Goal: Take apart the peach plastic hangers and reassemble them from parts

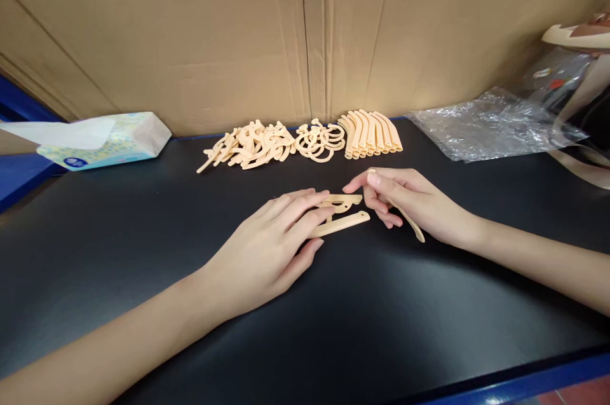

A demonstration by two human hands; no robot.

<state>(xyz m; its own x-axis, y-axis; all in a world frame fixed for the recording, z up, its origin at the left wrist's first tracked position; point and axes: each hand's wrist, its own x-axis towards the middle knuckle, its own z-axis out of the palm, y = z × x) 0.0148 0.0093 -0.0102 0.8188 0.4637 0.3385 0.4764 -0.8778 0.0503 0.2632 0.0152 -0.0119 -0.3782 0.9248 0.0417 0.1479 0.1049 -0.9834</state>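
Note:
In the middle of the table, my left hand (281, 236) lies over a partly assembled cream plastic frame (345, 220), with fingers across its top and thumb along the near side. Two strips of the frame and a ring-like part (343, 206) with small holes show past my fingertips; my palm covers the rest. To the right of it, my right hand (405, 198) is closed around a thin curved cream plastic strip (410, 222). One end of this strip hangs below my palm, while the other tip shows by the thumb. My right index finger points toward the frame, close to its right end.
Along the back lie a pile of curved cream pieces (255, 144), several cream rings (321, 140) and a neat row of curved cream tubes (372, 133). A tissue pack (109, 141) stands at left, a clear plastic bag (490, 125) at right. A cardboard wall (214, 30) rises behind.

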